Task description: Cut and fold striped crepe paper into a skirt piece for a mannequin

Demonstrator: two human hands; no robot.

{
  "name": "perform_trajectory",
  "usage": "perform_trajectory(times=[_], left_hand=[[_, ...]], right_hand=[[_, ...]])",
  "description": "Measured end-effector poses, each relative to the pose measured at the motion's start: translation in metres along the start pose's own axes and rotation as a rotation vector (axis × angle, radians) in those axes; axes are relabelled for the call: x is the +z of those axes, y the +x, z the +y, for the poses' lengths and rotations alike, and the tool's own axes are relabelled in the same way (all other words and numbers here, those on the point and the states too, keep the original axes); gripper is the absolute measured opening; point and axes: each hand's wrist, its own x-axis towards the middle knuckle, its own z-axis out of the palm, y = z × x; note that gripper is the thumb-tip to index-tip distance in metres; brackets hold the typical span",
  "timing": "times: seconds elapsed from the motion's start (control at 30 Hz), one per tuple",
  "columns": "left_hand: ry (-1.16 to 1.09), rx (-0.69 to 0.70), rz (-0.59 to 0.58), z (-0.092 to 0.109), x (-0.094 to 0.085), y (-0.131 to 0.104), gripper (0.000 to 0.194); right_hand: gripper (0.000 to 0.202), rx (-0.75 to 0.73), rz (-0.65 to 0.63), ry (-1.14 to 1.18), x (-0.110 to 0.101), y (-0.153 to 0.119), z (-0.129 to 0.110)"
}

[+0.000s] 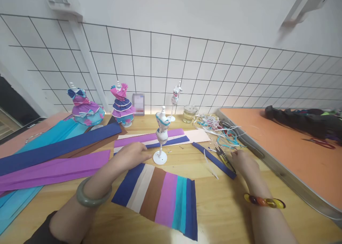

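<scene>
My left hand (pixel 133 155) is low over the table with its fingers loosely stretched towards the round base of a small white dress-form mannequin (pixel 161 130). It appears to hold nothing. The mannequin stands upright, with thin blue and pink trim on its torso. Just below this hand lies a sheet of joined crepe-paper strips (pixel 160 197) in navy, white, brown, purple and turquoise. On the right, my right hand (pixel 244 162) has curled fingers, and any thing in them is hidden. Beside it, thread snips (pixel 224 157) rest across a narrow navy strip (pixel 213 160).
Long crepe-paper strips (pixel 61 165) spread over the left side. Behind stand two dressed mannequins (pixel 123 106), another white mannequin (pixel 176 94) and a glass jar (pixel 189 116). Tangled ribbons (pixel 217 126) lie back right. A metal edge (pixel 278 179) borders an orange surface (pixel 301 158) with red-handled scissors (pixel 322 143).
</scene>
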Motion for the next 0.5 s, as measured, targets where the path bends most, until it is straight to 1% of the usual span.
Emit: perform_trajectory(times=[0.03,0.1,0.2,0.3,0.4,0.5], left_hand=[[0.062,-0.021,-0.016,0.003,-0.002,-0.003,0.034],[0.155,-0.019,-0.027,0.008,-0.003,-0.009,0.039],[0.238,0.036,-0.026,0.016,-0.004,-0.017,0.044],[0.292,0.094,-0.067,0.025,-0.004,-0.026,0.043],[0.285,0.162,-0.104,0.036,-0.003,-0.035,0.037],[0.191,0.266,-0.089,0.048,0.002,-0.043,0.029]], right_hand=[[0.034,0.003,0.039,0.001,-0.001,0.001,-0.001],[0.038,-0.005,0.131,0.019,-0.003,0.003,-0.003],[0.04,-0.058,0.302,0.084,-0.008,0.003,-0.01],[0.038,-0.136,0.493,0.178,-0.015,-0.003,-0.019],[0.038,-0.208,0.668,0.267,-0.021,-0.013,-0.029],[0.034,-0.281,0.829,0.358,-0.025,-0.029,-0.041]])
